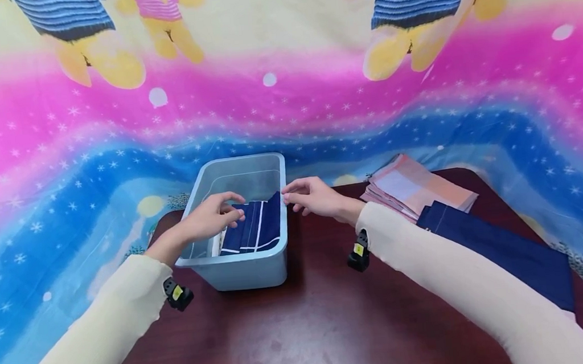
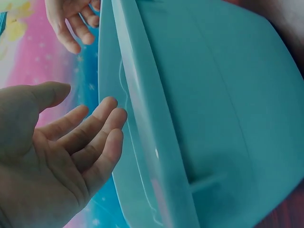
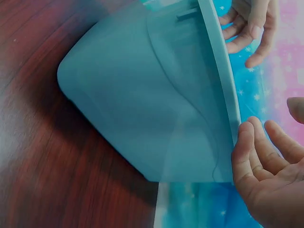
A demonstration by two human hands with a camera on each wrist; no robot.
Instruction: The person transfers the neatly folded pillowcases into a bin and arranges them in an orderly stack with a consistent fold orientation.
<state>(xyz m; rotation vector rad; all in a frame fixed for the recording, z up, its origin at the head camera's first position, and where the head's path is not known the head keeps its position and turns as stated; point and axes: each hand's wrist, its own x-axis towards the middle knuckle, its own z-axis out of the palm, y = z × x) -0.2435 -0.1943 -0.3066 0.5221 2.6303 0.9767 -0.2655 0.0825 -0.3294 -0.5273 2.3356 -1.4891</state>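
Note:
A grey-blue plastic bin (image 1: 249, 271) stands on the table, and folded navy cloth (image 1: 246, 231) with white stripes lies inside it. Over the bin's left side hovers my left hand (image 1: 212, 215), its fingers loosely bent and holding nothing. In the left wrist view the left hand (image 2: 71, 142) has its palm turned up beside the rim. My right hand (image 1: 315, 197) is at the bin's right rim, fingers relaxed. The right wrist view puts the right hand's fingertips (image 3: 244, 135) at the rim; whether they touch it I cannot tell.
A stack of folded pink and white cloths (image 1: 415, 181) lies at the back right of the dark red table (image 1: 303, 329). Beside it is a folded navy cloth (image 1: 497, 251), partly behind my right sleeve. A patterned curtain (image 1: 285, 102) hangs behind the table.

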